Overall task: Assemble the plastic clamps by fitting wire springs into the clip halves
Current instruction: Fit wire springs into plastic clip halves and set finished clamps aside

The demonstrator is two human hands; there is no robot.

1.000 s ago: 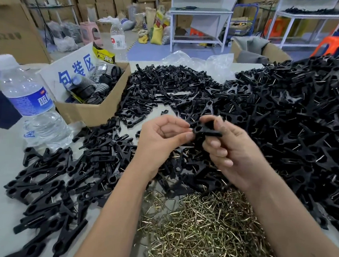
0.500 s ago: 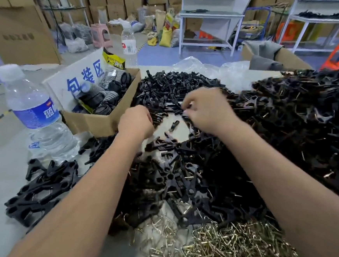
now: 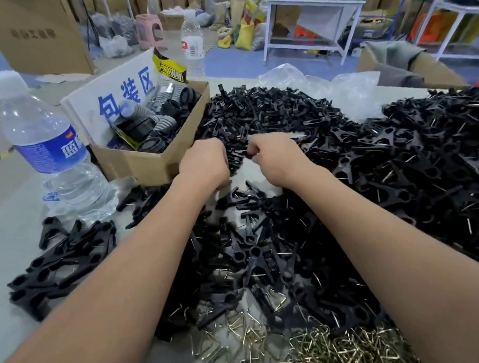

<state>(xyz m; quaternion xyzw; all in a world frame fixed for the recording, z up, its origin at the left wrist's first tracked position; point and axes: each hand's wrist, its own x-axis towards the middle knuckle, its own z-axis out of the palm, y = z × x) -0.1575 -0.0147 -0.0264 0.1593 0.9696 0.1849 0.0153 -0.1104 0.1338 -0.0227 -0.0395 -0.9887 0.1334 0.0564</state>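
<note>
Left hand [image 3: 205, 161] curled in clip halves [image 3: 266, 117], hold unclear | right hand [image 3: 274, 158] pinches one black piece beside it | wire springs [image 3: 347, 361] well behind both wrists | advice: seat halves squarely first

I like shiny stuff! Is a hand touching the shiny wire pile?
No, both hands are up among the black clips; the wire springs lie untouched.

left hand [image 3: 205, 161] in clip halves [image 3: 266, 117] | right hand [image 3: 277, 158] pinching black piece [image 3: 249, 154]
</note>
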